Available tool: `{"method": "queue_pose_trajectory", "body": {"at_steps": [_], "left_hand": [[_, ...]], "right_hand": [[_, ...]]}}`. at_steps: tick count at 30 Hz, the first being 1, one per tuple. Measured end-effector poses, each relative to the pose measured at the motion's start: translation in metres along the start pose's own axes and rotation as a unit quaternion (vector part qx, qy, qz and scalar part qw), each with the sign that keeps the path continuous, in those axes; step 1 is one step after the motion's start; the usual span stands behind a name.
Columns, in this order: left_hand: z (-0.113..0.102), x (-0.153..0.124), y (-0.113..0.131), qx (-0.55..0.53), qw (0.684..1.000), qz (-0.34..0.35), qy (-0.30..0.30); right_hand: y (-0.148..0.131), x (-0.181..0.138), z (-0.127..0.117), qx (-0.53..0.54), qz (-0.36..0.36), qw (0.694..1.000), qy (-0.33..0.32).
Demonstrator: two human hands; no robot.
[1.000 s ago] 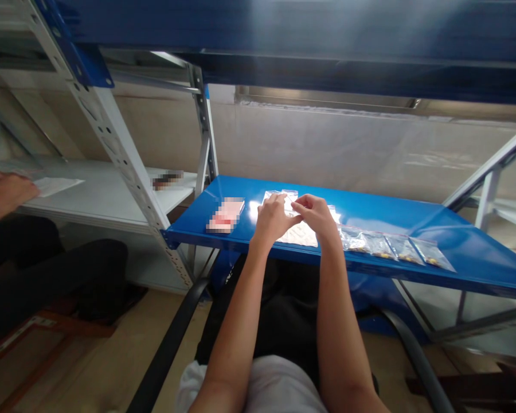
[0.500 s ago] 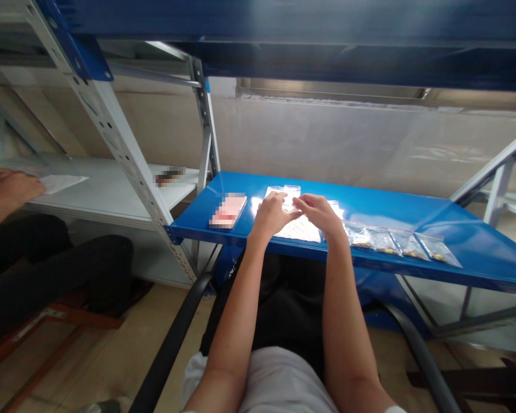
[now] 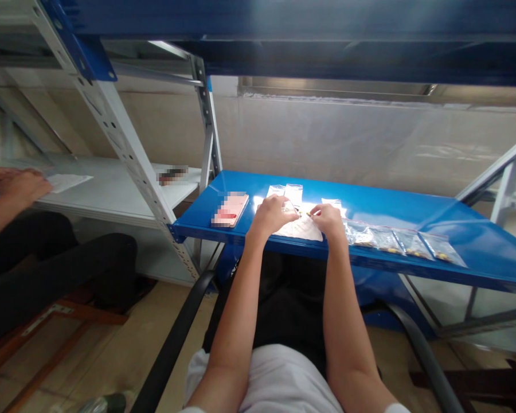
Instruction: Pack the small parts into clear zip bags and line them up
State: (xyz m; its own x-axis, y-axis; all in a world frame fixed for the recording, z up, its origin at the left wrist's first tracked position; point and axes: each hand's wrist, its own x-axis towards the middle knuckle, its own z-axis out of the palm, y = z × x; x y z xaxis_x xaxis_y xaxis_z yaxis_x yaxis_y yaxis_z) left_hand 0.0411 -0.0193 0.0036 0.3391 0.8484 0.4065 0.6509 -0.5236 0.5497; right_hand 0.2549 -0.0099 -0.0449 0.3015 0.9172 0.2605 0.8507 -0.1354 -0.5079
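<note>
Both my hands rest over the blue shelf (image 3: 413, 213), close together. My left hand (image 3: 270, 215) has its fingers curled round a small clear plastic bag (image 3: 290, 209). My right hand (image 3: 328, 220) is pinched near the bag's edge, with a small yellowish piece between the two hands. Under them lies a white sheet (image 3: 301, 228). Two empty clear bags (image 3: 286, 190) lie just beyond my hands, and another (image 3: 334, 203) lies to their right.
A row of several filled clear bags (image 3: 402, 243) with yellowish bits runs along the shelf's front edge at right. A pink blurred object (image 3: 229, 210) lies at left. Another person's hand (image 3: 15, 184) rests on the white shelf (image 3: 112, 198) far left. Black chair arms flank my legs.
My hands have dropped lower onto the shelf and drawn slightly apart; the right hand moved right. The view shifted a little.
</note>
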Motion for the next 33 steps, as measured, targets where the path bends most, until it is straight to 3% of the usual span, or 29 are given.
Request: {"method": "queue_pose_trajectory", "body": {"at_steps": [17, 21, 26, 33], "left_hand": [[0.001, 0.0, -0.003, 0.0, 1.0, 0.026, -0.007], [0.005, 0.001, -0.006, 0.011, 0.999, 0.041, -0.015], [0.007, 0.001, -0.004, -0.004, 0.998, 0.055, -0.024], [0.0, 0.001, -0.001, -0.066, 0.995, 0.054, -0.053]], "right_hand": [[-0.003, 0.004, 0.007, -0.041, 0.004, 0.999, -0.007], [-0.005, 0.002, -0.006, 0.037, -0.02, 0.999, 0.005], [-0.014, -0.005, -0.031, 0.244, -0.106, 0.962, -0.067], [-0.037, -0.019, -0.05, 0.316, -0.17, 0.926, -0.114]]}}
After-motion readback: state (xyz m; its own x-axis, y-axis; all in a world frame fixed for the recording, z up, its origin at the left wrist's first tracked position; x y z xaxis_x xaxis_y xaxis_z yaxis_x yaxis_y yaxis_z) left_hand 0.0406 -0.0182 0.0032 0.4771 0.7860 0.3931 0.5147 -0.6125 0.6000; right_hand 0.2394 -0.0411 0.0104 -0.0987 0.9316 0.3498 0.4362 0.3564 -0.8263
